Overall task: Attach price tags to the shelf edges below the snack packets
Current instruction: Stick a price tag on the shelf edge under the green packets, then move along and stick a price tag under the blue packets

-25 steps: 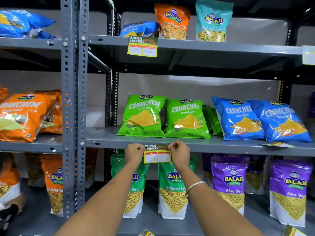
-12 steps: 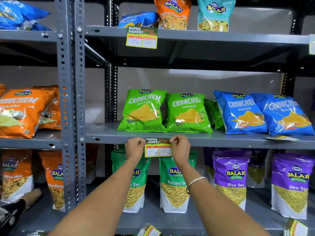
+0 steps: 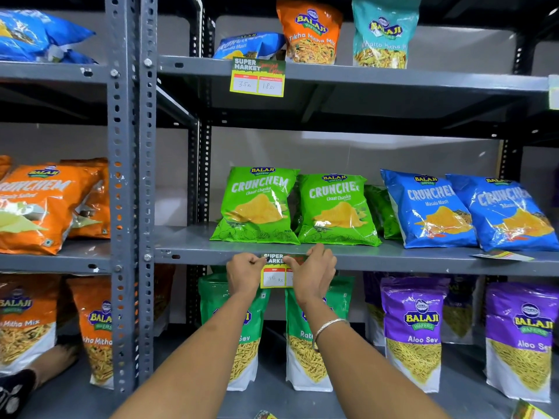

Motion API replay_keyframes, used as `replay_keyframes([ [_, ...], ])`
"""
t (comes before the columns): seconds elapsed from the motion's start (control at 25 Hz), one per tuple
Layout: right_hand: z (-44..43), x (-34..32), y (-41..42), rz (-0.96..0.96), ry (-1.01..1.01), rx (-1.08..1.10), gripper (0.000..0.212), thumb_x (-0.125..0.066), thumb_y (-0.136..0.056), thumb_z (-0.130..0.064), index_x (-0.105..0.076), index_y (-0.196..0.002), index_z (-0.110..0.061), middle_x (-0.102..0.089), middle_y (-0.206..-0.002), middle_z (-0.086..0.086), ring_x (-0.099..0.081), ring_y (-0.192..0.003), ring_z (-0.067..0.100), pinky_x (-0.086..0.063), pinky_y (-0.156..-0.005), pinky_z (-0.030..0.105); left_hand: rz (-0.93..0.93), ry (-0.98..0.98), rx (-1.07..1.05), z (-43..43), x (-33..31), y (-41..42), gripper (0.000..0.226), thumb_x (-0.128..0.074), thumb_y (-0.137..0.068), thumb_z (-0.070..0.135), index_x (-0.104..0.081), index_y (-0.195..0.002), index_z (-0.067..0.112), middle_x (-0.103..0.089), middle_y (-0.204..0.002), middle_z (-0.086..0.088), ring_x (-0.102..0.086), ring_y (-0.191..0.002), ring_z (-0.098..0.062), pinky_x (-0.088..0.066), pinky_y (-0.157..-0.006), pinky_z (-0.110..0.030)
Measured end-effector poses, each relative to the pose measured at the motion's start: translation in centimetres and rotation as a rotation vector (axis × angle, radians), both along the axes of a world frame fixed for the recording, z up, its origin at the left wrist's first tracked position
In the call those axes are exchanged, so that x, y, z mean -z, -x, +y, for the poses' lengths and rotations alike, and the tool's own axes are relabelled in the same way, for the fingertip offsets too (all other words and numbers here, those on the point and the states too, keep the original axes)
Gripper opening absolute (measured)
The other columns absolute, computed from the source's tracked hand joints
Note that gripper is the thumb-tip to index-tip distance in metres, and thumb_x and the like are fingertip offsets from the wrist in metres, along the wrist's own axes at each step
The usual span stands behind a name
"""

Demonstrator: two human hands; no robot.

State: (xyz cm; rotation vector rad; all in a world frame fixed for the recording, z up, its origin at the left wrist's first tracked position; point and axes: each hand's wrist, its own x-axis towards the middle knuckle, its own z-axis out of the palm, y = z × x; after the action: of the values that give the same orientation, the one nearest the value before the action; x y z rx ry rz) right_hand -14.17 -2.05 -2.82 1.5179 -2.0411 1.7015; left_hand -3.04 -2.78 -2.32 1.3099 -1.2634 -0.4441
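On the middle shelf edge (image 3: 393, 261), two hands, left (image 3: 243, 272), right (image 3: 314, 272), pinching one price tag (image 3: 273, 275), two green packets (image 3: 257, 205) above

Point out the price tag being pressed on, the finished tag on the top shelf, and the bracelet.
price tag (image 3: 273, 278), head view, white price box
finished tag (image 3: 258, 77), head view, centre
bracelet (image 3: 328, 325), head view, band on wrist

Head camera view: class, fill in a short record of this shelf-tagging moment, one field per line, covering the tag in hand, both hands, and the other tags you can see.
tag in hand: price tag, on the front edge of the middle shelf, below the green Crunchem packets
left hand: left hand pressing the tag's left top corner
right hand: right hand covering the tag's right half
tag already up: top shelf tag, reading 35 and 18
loose tag: lying flat on the middle shelf, under the blue Crunchem packets
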Motion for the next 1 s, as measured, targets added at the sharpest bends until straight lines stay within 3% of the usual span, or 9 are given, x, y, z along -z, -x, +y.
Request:
replay_keyframes([
  [0.16,0.2,-0.2,1.1,-0.096,0.055,-0.098,0.042,-0.076,-0.072,-0.035,-0.043,-0.084,-0.011,-0.053,-0.088,0.008,-0.052,-0.092,0.031,-0.041,-0.074,0.041,-0.035,-0.086,-0.096,0.7,-0.1,1.1,0.047,-0.073,-0.074,0.037,-0.043,-0.047,0.014,-0.052,-0.055,-0.009,-0.047,-0.055,-0.024,-0.031,-0.049,-0.027],
  [0.32,-0.1,-0.1,1.9,-0.07,0.08,-0.07,0.042,-0.075,-0.075,-0.029,-0.035,-0.078,-0.014,-0.057,-0.08,0.011,-0.053,-0.078,0.032,-0.04,-0.065,0.041,-0.084,-0.096,-0.159,0.5,-0.1,2.4,0.045,-0.072,-0.073,0.045,-0.064,-0.077,0.0,-0.07,-0.085,-0.02,-0.067,-0.079,-0.035,-0.046,-0.057,-0.035],
  [0.52,-0.4,0.0,2.3,-0.102,0.037,-0.096,0.034,-0.07,-0.08,-0.023,-0.037,-0.079,-0.015,-0.061,-0.084,0.013,-0.053,-0.074,0.029,-0.036,-0.06,0.034,-0.187,-0.095,-0.187,0.0,0.1,1.9,0.05,-0.071,-0.072,0.048,-0.067,-0.082,-0.001,-0.072,-0.09,-0.023,-0.068,-0.084,-0.038,-0.058,-0.07,-0.042],
  [0.68,1.2,-1.2,4.6,-0.182,0.021,-0.254,0.026,-0.062,-0.086,-0.027,-0.041,-0.085,-0.012,-0.06,-0.083,0.014,-0.051,-0.073,0.029,-0.037,-0.063,0.033,-0.275,-0.068,-0.277,1.4,-0.5,2.1,0.052,-0.066,-0.076,0.049,-0.066,-0.085,-0.002,-0.07,-0.094,-0.024,-0.065,-0.09,-0.038,-0.053,-0.072,-0.041],
  [0.84,3.6,-4.0,16.7,-0.219,0.136,-0.112,0.023,-0.052,-0.091,-0.025,-0.053,-0.097,-0.003,-0.066,-0.102,0.025,-0.059,-0.095,0.039,-0.044,-0.075,0.04,-0.376,0.239,-0.453,2.8,-1.2,6.1,0.042,-0.061,-0.081,0.043,-0.058,-0.095,0.003,-0.061,-0.103,-0.02,-0.053,-0.101,-0.037,-0.044,-0.085,-0.047],
  [1.0,5.9,-7.4,32.8,-0.084,0.15,0.049,0.022,-0.045,-0.092,-0.018,-0.056,-0.099,0.0,-0.065,-0.106,0.026,-0.058,-0.098,0.041,-0.043,-0.074,0.04,-0.393,0.351,-0.111,4.6,-2.7,20.5,0.028,-0.057,-0.087,0.032,-0.061,-0.089,0.005,-0.066,-0.094,-0.018,-0.059,-0.092,-0.035,-0.046,-0.075,-0.042],
])
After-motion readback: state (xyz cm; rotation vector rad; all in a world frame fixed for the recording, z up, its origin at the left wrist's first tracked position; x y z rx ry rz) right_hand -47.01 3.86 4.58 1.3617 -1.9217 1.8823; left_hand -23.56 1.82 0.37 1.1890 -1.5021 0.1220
